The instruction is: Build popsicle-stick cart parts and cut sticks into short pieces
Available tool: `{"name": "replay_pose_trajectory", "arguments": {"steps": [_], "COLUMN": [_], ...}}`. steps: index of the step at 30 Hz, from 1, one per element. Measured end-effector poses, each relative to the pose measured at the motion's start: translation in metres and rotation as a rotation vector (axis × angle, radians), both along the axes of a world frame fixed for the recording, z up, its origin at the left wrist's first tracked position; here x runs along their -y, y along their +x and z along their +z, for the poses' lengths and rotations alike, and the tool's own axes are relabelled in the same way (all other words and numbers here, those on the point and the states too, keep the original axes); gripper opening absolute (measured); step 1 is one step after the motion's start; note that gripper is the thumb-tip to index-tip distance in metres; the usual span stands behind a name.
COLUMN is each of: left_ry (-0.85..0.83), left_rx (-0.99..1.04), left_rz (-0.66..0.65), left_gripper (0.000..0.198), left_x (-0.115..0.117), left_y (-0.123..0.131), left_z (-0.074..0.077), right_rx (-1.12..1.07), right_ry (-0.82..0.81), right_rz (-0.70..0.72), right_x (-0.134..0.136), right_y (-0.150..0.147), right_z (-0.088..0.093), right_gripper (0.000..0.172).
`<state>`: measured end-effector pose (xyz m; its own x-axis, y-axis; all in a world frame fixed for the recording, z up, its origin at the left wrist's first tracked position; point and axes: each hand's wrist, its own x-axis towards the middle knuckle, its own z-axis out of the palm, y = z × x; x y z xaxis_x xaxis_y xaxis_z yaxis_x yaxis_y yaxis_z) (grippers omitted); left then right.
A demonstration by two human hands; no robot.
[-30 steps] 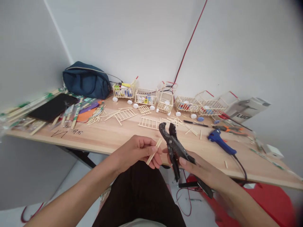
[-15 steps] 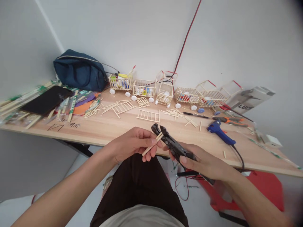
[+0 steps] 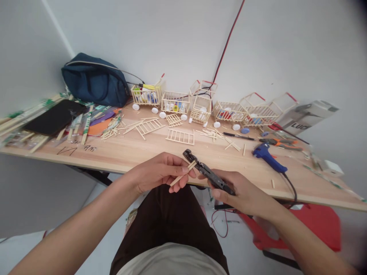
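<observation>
Between the thumb and fingers of my left hand [image 3: 168,171] are thin wooden sticks [image 3: 180,177], their upper ends at the jaws of a dark cutting tool. My right hand [image 3: 233,188] is wrapped round the handles of this pair of black cutters [image 3: 212,175], whose head points up and left. Both hands are just over the table's front edge. On the tabletop beyond lie a ladder-shaped stick frame [image 3: 180,136], a second, tilted frame [image 3: 149,127] and a heap of loose sticks [image 3: 212,134].
Several small wooden shopping carts [image 3: 176,103] line the wall. A navy bag [image 3: 94,82] and a black tablet-like slab [image 3: 54,116] are at left. To the right lie a blue glue gun [image 3: 269,157], orange-handled pliers [image 3: 282,143] and a black pen [image 3: 239,136]. A red stool [image 3: 318,229] stands below.
The cutters' handles have come closer together in my right hand, and the jaws have closed at the stick ends. My left hand keeps its hold; the view has tilted slightly.
</observation>
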<state>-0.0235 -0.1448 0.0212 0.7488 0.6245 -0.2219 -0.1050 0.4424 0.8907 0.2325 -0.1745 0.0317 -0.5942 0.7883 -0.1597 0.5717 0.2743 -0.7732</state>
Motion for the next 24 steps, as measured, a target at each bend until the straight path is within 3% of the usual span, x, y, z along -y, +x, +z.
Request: {"name": "replay_pose_trajectory", "arguments": {"steps": [14,24], "left_ry": [0.111,0.188], "left_rx": [-0.072,-0.182], "left_rz": [0.069,0.129], "left_gripper": [0.027,0.03], "left_x": [0.007,0.006], "left_y": [-0.002,0.003], "left_z": [-0.007,-0.005], "right_rx": [0.148,0.21], "right_ry": [0.233,0.119], "right_rz": [-0.035,-0.071], "right_x": [0.003,0.009], "right_y": [-0.004,-0.005], "right_z": [-0.004,-0.013], "right_gripper": [0.043,0.037]}}
